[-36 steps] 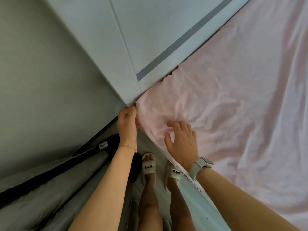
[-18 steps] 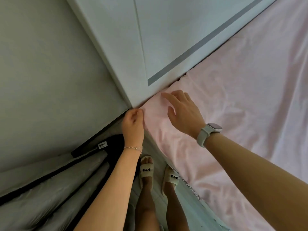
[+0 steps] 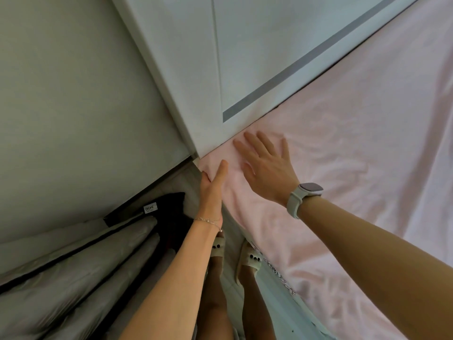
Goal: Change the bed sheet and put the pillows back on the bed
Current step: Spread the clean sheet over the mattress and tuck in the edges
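A pale pink sheet (image 3: 355, 168) covers the bed, wrinkled across the right of the head view. Its corner sits against the white headboard (image 3: 186, 77). My left hand (image 3: 212, 190) lies along the side of that corner, thumb on top of the pink sheet and fingers hidden down the mattress side. My right hand (image 3: 266, 168), with a watch on the wrist, lies flat on the sheet just beside the headboard, fingers spread and straight. No pillows are in view.
A grey wall (image 3: 73, 106) stands to the left. Grey rolled bundles (image 3: 73, 278) and a black item with a white tag (image 3: 150, 207) lie on the floor at lower left. My feet in pale slippers (image 3: 247, 260) stand in the narrow gap beside the bed.
My right hand moved up from the bed edge to the corner by the headboard and flattened out. My left hand uncurled and now lies straight along the corner. The corner looks smoother.
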{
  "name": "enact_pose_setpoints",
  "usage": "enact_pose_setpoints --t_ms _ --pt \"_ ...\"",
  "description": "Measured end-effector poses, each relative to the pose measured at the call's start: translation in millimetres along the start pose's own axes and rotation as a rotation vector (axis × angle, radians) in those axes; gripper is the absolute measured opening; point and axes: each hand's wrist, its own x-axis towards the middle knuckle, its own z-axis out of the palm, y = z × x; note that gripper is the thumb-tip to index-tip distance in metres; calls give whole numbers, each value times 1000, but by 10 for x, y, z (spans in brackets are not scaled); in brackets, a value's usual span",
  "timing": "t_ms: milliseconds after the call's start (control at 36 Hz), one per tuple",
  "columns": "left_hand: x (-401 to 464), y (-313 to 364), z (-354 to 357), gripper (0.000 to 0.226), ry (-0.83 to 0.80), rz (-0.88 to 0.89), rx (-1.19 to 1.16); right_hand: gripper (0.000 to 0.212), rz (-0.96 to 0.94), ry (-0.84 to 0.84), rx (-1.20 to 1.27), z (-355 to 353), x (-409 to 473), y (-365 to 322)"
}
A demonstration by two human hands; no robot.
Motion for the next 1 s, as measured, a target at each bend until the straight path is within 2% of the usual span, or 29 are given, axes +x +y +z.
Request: enact_pose_setpoints --t_ms 111,222,333,472,583,639,722,778,833,917,1000 --pt "129 52 106 47 11 -49 -67 52 128 56 36 52 -138 1" --pt "247 68 133 39 7 -80 -20 54 325 121 162 240 -479 34" --pt "280 28 35 28 65 -62 107 61 502 60 207 604 -784 -57" --pt "384 -47 -27 18 171 28 346 67 409 -15 86 1077 -1192 -408" --pt "401 -96 -194 40 249 7 420 62 295 -21 108 1199 -1415 -598" --pt "390 -135 -335 34 273 9 423 55 283 24 141 1184 -1469 -600" --pt "292 -143 -467 19 233 7 377 45 336 185 269 1127 -1503 -537" --pt "178 -148 -444 17 135 -42 323 41 410 270 317 1115 -1526 -466" --pt "51 -167 -355 15 19 -133 254 40 483 298 261 1147 -1559 -402" --pt "-68 -239 -227 14 -12 -196 208 52 538 293 160 1230 -1612 -340" --pt "-56 -264 -188 7 98 -98 233 77 551 216 78 1333 -1667 -331"
